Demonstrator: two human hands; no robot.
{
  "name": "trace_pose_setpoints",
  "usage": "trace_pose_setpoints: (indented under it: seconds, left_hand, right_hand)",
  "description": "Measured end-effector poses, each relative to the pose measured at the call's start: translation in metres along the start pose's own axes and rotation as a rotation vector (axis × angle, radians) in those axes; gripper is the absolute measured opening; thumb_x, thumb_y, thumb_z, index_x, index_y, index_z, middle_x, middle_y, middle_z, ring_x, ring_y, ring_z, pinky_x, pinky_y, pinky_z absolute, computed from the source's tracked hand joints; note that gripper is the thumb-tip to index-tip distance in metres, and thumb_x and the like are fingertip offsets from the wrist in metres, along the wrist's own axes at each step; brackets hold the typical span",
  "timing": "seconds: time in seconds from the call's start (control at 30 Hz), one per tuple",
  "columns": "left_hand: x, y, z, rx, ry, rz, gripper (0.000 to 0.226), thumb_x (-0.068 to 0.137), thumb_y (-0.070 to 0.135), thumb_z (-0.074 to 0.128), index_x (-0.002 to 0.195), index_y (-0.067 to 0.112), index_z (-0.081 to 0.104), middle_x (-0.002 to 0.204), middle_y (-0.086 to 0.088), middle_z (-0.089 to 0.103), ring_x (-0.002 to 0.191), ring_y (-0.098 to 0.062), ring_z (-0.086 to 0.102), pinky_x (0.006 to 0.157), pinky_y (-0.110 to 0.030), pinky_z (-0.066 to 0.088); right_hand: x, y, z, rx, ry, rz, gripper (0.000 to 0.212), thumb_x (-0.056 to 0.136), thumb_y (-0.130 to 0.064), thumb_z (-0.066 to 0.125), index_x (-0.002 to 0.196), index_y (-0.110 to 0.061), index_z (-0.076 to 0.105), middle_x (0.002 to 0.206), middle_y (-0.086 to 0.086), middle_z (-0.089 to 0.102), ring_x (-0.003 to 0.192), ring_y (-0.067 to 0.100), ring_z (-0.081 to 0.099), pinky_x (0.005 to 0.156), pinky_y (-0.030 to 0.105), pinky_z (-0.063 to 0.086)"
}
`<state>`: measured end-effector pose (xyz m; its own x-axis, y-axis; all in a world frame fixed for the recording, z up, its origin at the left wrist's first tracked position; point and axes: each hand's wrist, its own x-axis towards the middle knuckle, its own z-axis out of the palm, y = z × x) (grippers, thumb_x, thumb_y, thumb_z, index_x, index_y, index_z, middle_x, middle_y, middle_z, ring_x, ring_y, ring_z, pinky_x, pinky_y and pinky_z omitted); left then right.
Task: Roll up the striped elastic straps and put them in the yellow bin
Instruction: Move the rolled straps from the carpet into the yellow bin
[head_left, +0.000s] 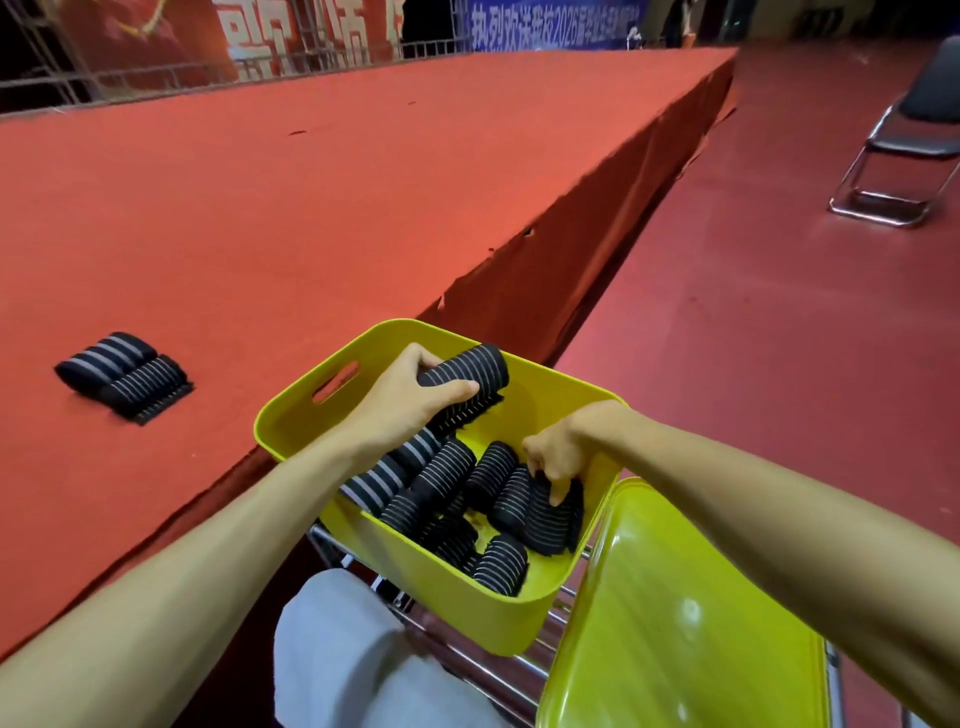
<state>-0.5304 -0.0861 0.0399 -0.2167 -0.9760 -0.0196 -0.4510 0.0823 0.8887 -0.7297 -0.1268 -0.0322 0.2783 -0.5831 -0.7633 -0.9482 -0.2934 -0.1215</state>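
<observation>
Sits at the edge of a long raised platform (260, 208) covered in red carpet, with a darker red floor (753, 338) alongside on the right. Faces a dim far wall hung with red and blue banners (545, 26) behind metal railings. Has a black folding chair (904, 140) well off on the right.

Leaves two striped straps (124, 374) lying on the platform, touching each other, well apart from the yellow bin (291, 415). Rests that bin tilted on a wire rack (467, 654) just beyond a grey-trousered knee (332, 649), with a yellow lid (675, 597) beside it on the right.

Reaches in with both bare forearms. With the left hand (410, 395), palm down and fingers and thumb curled, grips a rolled strap (467, 374) above the far part of the bin. With the right hand (561, 452), wrist bent over the right rim, pinches the top of an upright roll (550, 514) among the other rolls (447, 478) packed on the bin's bottom.
</observation>
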Motion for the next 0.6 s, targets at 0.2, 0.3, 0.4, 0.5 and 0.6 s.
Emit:
trace_pose_setpoints:
  seconds: [0.2, 0.3, 0.4, 0.5, 0.6]
  left_hand:
    - [-0.001, -0.001, -0.009, -0.013, 0.028, -0.021, 0.044, 0.083, 0.042, 0.071, 0.101, 0.009, 0.048, 0.092, -0.012, 0.064, 0.073, -0.020, 0.064, 0.068, -0.035, 0.045]
    - [-0.005, 0.000, -0.012, -0.031, 0.033, -0.026, 0.045, 0.084, 0.041, 0.071, 0.103, 0.008, 0.047, 0.097, -0.014, 0.068, 0.073, -0.020, 0.067, 0.070, -0.038, 0.049]
    - [-0.010, 0.001, -0.017, -0.026, 0.055, -0.029, 0.045, 0.085, 0.038, 0.070, 0.105, 0.006, 0.047, 0.092, -0.008, 0.066, 0.068, -0.013, 0.063, 0.066, -0.030, 0.046]
    - [-0.013, -0.001, -0.023, 0.007, 0.084, -0.022, 0.041, 0.085, 0.039, 0.070, 0.102, 0.009, 0.049, 0.087, -0.002, 0.063, 0.067, -0.010, 0.057, 0.062, -0.028, 0.041]
    - [-0.018, -0.004, -0.028, 0.001, 0.070, -0.022, 0.038, 0.084, 0.039, 0.070, 0.099, 0.012, 0.048, 0.082, 0.001, 0.061, 0.063, -0.009, 0.056, 0.060, -0.027, 0.041]
  right_hand:
    - [0.001, 0.005, -0.003, -0.349, 0.153, 0.004, 0.025, 0.080, -0.022, 0.076, 0.100, -0.008, 0.071, 0.098, 0.009, 0.073, 0.091, 0.027, 0.068, 0.082, 0.037, 0.057]
    - [-0.011, -0.004, -0.012, -0.353, 0.318, -0.064, 0.019, 0.084, -0.015, 0.069, 0.102, -0.008, 0.070, 0.101, 0.009, 0.071, 0.094, 0.027, 0.065, 0.074, 0.029, 0.050]
    - [-0.027, -0.015, -0.029, -0.073, 0.543, -0.166, 0.018, 0.090, -0.006, 0.054, 0.102, -0.007, 0.068, 0.101, 0.009, 0.072, 0.087, 0.021, 0.070, 0.076, 0.026, 0.052]
    - [-0.043, -0.033, -0.045, 0.635, 0.769, -0.386, 0.022, 0.101, -0.018, 0.046, 0.109, -0.006, 0.063, 0.105, 0.010, 0.070, 0.080, 0.019, 0.073, 0.079, 0.036, 0.059]
    - [-0.061, -0.053, -0.056, 1.139, 0.634, -0.553, 0.036, 0.103, -0.040, 0.040, 0.120, -0.015, 0.060, 0.115, 0.010, 0.065, 0.096, 0.025, 0.068, 0.070, 0.036, 0.059]
